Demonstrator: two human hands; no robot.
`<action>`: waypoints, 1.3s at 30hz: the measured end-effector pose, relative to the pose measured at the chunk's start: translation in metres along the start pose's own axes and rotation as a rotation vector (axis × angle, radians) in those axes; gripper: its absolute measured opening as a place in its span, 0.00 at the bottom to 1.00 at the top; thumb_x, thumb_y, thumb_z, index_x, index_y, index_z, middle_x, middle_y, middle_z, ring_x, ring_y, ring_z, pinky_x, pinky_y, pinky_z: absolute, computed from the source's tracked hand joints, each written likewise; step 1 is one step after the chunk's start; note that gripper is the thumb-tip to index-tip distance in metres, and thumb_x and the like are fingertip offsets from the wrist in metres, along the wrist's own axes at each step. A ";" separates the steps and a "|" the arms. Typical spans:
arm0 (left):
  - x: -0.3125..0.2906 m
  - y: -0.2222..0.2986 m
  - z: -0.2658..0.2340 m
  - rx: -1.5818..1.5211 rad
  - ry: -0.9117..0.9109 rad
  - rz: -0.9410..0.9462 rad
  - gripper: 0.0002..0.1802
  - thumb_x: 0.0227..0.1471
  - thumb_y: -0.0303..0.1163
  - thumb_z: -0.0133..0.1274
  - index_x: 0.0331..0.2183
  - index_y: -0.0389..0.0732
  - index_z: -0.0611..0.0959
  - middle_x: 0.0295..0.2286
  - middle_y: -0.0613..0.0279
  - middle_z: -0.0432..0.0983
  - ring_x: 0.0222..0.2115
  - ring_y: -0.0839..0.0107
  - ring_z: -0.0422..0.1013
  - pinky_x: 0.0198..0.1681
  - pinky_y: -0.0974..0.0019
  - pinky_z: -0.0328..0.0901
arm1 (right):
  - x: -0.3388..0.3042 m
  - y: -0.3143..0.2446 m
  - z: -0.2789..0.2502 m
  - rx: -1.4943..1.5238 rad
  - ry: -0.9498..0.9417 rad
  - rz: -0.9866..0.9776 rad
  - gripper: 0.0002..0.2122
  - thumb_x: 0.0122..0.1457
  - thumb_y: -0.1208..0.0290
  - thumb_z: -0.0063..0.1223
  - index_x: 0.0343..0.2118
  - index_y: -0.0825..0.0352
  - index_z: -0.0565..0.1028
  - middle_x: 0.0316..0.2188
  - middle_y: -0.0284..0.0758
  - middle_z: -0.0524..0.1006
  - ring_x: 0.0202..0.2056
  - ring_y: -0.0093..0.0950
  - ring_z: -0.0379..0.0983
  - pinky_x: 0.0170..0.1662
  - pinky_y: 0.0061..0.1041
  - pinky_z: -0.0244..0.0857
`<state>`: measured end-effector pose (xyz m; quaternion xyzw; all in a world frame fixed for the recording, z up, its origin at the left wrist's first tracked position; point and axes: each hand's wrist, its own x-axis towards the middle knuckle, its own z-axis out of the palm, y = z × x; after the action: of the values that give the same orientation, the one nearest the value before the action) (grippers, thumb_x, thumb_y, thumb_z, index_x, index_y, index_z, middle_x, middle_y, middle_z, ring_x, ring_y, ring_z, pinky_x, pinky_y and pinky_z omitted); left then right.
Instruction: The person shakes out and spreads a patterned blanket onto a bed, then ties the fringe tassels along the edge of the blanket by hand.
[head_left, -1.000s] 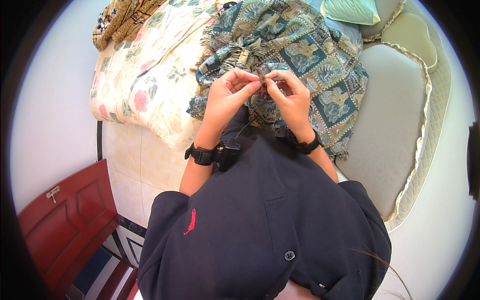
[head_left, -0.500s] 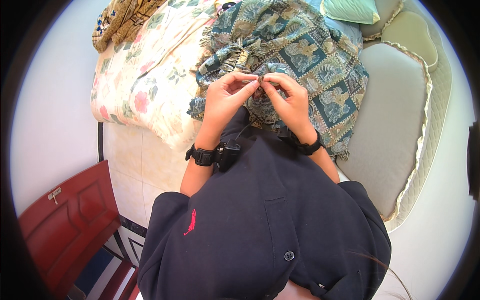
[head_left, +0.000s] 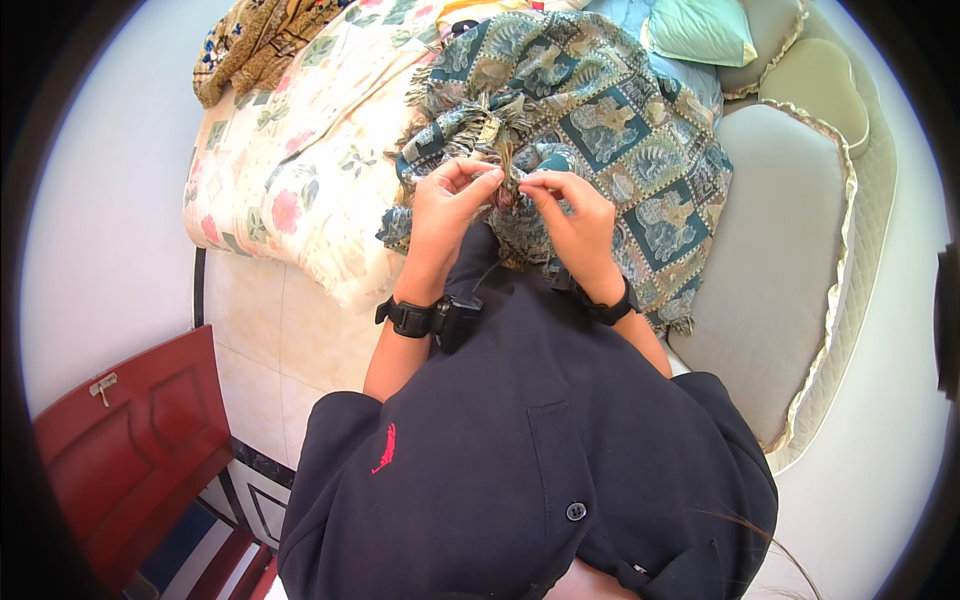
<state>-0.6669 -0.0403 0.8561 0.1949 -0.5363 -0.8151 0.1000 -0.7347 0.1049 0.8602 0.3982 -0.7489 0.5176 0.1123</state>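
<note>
A woven throw blanket (head_left: 650, 160) in teal, grey and beige, with pictured squares and a tasselled edge, lies bunched over the bed in front of me. Both hands work at its fringe (head_left: 506, 152), whose brownish strands rise between my fingertips. My left hand (head_left: 445, 212) is closed in a pinch of thumb and forefinger on these strands. Close beside it, my right hand (head_left: 580, 222) also pinches, at a strand too fine to make out fully. A small gap separates the two sets of fingertips. Black straps with small devices circle both wrists.
A floral quilt (head_left: 300, 190) covers the bed to the left, with a brown fuzzy blanket (head_left: 262, 50) at its far end. On the right are a grey frilled cushion (head_left: 760, 260) and a mint pillow (head_left: 700, 30). A red wooden chair (head_left: 140, 440) stands at lower left.
My fingertips, nearly touching before, have moved slightly apart. More of the fringe strands now shows upright between them. The view has shifted a little.
</note>
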 end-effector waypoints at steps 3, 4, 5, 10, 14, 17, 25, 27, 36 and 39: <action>0.002 -0.002 -0.005 -0.060 -0.085 -0.116 0.07 0.48 0.26 0.52 0.32 0.34 0.76 0.26 0.64 0.73 0.26 0.80 0.70 0.30 0.78 0.65 | 0.003 0.008 0.000 -0.071 -0.012 -0.232 0.04 0.45 0.78 0.53 0.27 0.66 0.74 0.25 0.33 0.75 0.28 0.30 0.72 0.27 0.21 0.66; 0.002 -0.002 -0.006 -0.095 -0.140 -0.206 0.08 0.48 0.27 0.52 0.32 0.35 0.76 0.26 0.64 0.73 0.25 0.80 0.70 0.30 0.79 0.65 | 0.005 0.008 -0.001 -0.089 -0.062 -0.315 0.05 0.45 0.78 0.53 0.27 0.66 0.74 0.26 0.32 0.75 0.28 0.30 0.72 0.27 0.21 0.66; 0.002 -0.005 -0.006 -0.086 -0.129 -0.254 0.08 0.48 0.27 0.52 0.33 0.35 0.76 0.27 0.62 0.74 0.26 0.79 0.70 0.30 0.78 0.65 | 0.006 0.009 -0.003 -0.105 -0.111 -0.333 0.05 0.46 0.78 0.53 0.28 0.66 0.74 0.28 0.32 0.76 0.28 0.28 0.73 0.27 0.20 0.66; 0.002 0.000 -0.006 -0.055 -0.177 -0.280 0.08 0.47 0.28 0.53 0.32 0.35 0.77 0.27 0.64 0.74 0.25 0.79 0.70 0.30 0.77 0.64 | 0.002 0.016 0.000 0.099 -0.162 -0.108 0.05 0.48 0.78 0.52 0.29 0.66 0.74 0.29 0.34 0.76 0.29 0.30 0.73 0.29 0.22 0.67; 0.000 -0.005 -0.007 -0.022 -0.152 -0.247 0.09 0.46 0.27 0.54 0.33 0.35 0.78 0.27 0.63 0.74 0.25 0.79 0.69 0.30 0.76 0.64 | -0.007 0.015 0.001 0.186 -0.143 0.153 0.04 0.51 0.78 0.50 0.30 0.68 0.73 0.27 0.37 0.76 0.27 0.32 0.73 0.30 0.22 0.66; -0.002 -0.002 -0.007 -0.031 -0.177 -0.222 0.11 0.46 0.26 0.54 0.35 0.34 0.78 0.28 0.63 0.75 0.27 0.78 0.70 0.32 0.75 0.65 | -0.006 0.009 -0.001 0.242 -0.128 0.257 0.04 0.51 0.77 0.51 0.30 0.68 0.74 0.26 0.37 0.76 0.27 0.29 0.73 0.30 0.21 0.65; -0.005 -0.004 -0.004 -0.071 -0.196 -0.218 0.11 0.47 0.25 0.53 0.36 0.34 0.77 0.29 0.62 0.75 0.28 0.77 0.71 0.34 0.75 0.66 | -0.004 0.008 -0.005 0.343 -0.176 0.408 0.04 0.52 0.78 0.50 0.31 0.69 0.74 0.25 0.33 0.76 0.26 0.19 0.71 0.30 0.17 0.64; -0.005 -0.007 -0.007 -0.082 -0.191 -0.221 0.10 0.47 0.25 0.53 0.36 0.35 0.77 0.29 0.62 0.75 0.28 0.77 0.71 0.34 0.75 0.66 | -0.004 0.009 -0.004 0.385 -0.180 0.443 0.05 0.51 0.77 0.51 0.31 0.69 0.75 0.26 0.35 0.76 0.27 0.22 0.72 0.31 0.19 0.65; -0.002 -0.006 -0.007 -0.040 -0.217 -0.057 0.06 0.46 0.21 0.53 0.31 0.34 0.79 0.33 0.62 0.74 0.33 0.78 0.69 0.37 0.75 0.64 | 0.004 0.005 -0.003 0.322 -0.188 0.322 0.07 0.51 0.78 0.50 0.34 0.68 0.76 0.27 0.36 0.76 0.27 0.26 0.72 0.32 0.19 0.64; -0.006 -0.003 -0.005 0.030 -0.167 -0.056 0.06 0.43 0.17 0.53 0.29 0.33 0.80 0.32 0.61 0.75 0.33 0.76 0.70 0.38 0.74 0.65 | 0.007 0.002 -0.006 0.276 -0.233 0.220 0.09 0.51 0.79 0.49 0.36 0.67 0.75 0.25 0.37 0.74 0.25 0.27 0.71 0.30 0.21 0.64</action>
<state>-0.6596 -0.0409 0.8525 0.1427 -0.5491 -0.8230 0.0292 -0.7424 0.1068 0.8650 0.3828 -0.7179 0.5747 -0.0881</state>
